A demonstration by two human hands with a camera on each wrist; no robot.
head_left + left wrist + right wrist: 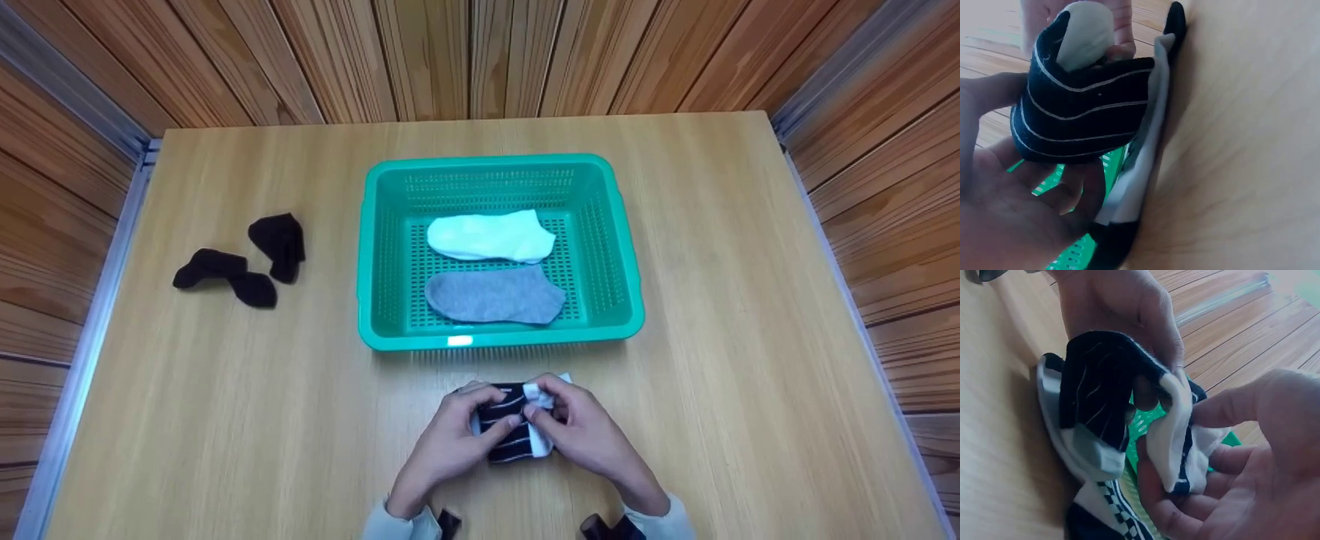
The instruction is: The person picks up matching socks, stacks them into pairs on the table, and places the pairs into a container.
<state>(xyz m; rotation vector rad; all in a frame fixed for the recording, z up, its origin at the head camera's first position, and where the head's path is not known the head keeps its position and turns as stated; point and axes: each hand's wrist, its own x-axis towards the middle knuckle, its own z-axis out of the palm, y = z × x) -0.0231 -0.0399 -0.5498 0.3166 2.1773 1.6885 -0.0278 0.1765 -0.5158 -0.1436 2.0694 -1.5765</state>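
Observation:
A black sock with thin white stripes and white parts [506,442] is held folded in both hands, just in front of the basket. My left hand [454,439] grips its striped part, the thumb on the near face and the fingers behind. The right hand [592,435] pinches the white end [1168,444] between thumb and fingers. Beneath the fold, a black-and-white piece with a checkered band [1114,512] lies on the table; whether it belongs to a second sock I cannot tell. In the left wrist view, the striped fabric [1084,118] curls around a white inner part.
Behind the hands stands a green plastic basket [501,342]. Inside it a white sock [491,235] lies flat above a grey sock [495,295]. On the table's left are two crumpled black socks [281,244], [225,274]. Wood-plank walls [431,60] border the wooden table [750,375].

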